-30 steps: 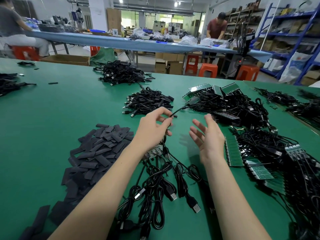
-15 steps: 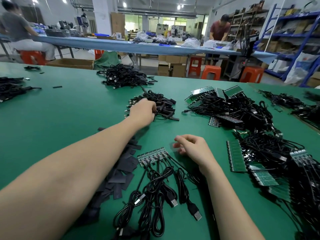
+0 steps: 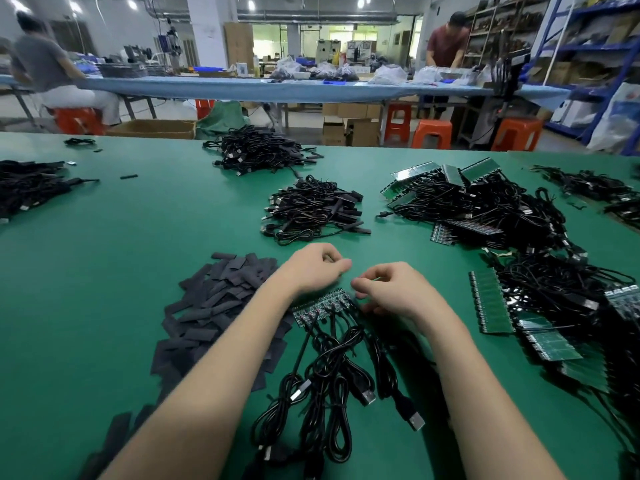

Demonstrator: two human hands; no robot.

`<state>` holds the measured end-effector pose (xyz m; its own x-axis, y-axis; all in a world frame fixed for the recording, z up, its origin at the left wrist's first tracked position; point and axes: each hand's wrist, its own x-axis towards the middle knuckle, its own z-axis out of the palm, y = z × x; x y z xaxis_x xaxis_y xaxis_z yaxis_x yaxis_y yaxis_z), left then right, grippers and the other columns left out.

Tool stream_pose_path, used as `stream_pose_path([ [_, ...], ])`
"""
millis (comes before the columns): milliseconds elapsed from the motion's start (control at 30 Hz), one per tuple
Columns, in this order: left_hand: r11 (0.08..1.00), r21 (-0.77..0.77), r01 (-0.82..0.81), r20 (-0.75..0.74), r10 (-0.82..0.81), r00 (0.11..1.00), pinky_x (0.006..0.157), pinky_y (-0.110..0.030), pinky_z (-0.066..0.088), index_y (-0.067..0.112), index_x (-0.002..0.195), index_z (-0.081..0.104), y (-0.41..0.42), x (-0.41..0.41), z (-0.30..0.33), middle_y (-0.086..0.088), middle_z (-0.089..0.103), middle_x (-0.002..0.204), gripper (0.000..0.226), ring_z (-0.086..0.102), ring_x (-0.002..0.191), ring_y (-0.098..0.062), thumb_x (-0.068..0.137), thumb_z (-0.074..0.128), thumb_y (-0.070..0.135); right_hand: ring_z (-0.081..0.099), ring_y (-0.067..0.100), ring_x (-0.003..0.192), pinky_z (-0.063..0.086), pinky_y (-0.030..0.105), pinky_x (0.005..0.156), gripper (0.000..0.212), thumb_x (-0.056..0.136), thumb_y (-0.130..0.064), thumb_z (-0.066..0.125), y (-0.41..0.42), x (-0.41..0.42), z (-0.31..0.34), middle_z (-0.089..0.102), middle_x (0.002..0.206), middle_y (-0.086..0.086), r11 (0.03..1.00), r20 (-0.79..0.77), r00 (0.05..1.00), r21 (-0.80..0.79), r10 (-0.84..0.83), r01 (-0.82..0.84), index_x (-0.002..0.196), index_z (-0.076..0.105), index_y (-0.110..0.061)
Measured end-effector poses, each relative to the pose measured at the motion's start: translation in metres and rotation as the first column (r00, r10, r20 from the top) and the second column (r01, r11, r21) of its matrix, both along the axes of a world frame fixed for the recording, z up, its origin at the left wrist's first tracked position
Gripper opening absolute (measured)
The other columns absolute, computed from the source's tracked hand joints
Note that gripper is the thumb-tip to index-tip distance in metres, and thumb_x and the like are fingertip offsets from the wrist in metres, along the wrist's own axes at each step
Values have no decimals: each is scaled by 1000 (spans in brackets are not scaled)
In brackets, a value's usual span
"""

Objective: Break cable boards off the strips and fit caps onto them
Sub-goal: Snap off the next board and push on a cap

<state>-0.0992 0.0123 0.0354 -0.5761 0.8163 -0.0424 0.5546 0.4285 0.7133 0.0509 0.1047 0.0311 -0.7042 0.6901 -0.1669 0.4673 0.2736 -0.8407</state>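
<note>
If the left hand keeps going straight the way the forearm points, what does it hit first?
Likely bare green table just past the left hand, then the near pile of black cables. Depth is hard to judge from this one view.

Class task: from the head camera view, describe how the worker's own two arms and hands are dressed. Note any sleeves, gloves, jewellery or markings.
Both forearms are bare right to the bottom edge of the picture, so no sleeves show. The left hand and right hand wear no gloves. No ring, watch, wristband or marking is visible on either.
</note>
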Motion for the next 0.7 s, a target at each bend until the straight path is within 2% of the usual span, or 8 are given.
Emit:
stream_pose_path([
  [67,994,69,-80,88,74,993,71,-25,45,27,90,67,-10,19,-11,9,68,87,16,61,81,-12,92,62,42,76,16,74,61,36,78,14,85,-34,73,-2,-1,2,77,74,-1,1000,30,999,9,-19,19,82,73,-21],
  [167,961,199,-194,9,196,981,73,-26,47,25,87,64,-13,44,-23,13,64,81,14,60,79,-11,95,59,36,71,10,64,49,22,57,13,85,-33,74,-7,-1,5,77,72,-3,999,44,998,-24,-34,35,86,72,-20],
  [233,938,286,-195,5,202,979,75,-29,50,25,84,62,-14,51,-23,12,65,79,16,61,76,-10,97,58,33,65,9,61,45,22,58,12,83,-33,76,-8,-1,8,76,68,-5,999,50,998,-12,-32,32,84,73,-21],
  [367,891,399,-217,124,182,975,73,-27,47,15,84,64,-17,46,-20,4,67,81,24,58,72,-9,99,55,32,58,13,64,45,24,63,17,79,-32,83,-6,4,7,71,68,-1,995,-16,998,-79,-57,56,83,78,-17],
  [433,876,424,-230,108,204,973,70,-31,45,9,81,63,-17,44,-21,-2,66,76,35,58,68,-14,101,52,36,55,10,57,43,23,58,17,78,-31,84,-7,6,7,65,66,1,990,-47,998,-140,-35,28,80,77,-16],
  [500,878,410,-246,56,246,968,60,-34,37,3,71,55,-17,44,-20,-5,54,61,49,47,57,-16,103,47,40,54,6,50,46,20,53,14,81,-26,83,-9,6,8,62,63,-1,959,-133,991,-280,-10,-28,79,75,-15],
  [600,887,377,-266,-25,297,955,50,-35,27,13,51,33,-16,46,-17,3,34,45,61,32,43,-14,105,43,42,55,2,48,50,16,51,7,86,-17,77,-12,7,14,60,56,-7,913,-217,975,-389,36,-121,82,72,-15],
  [700,868,387,-309,-32,348,937,47,-35,27,14,46,30,-17,47,-16,1,34,41,66,36,42,-20,105,41,42,49,4,47,50,16,52,4,88,-15,75,-15,7,17,49,54,-5,895,-245,967,-415,63,-164,85,73,-14],
])
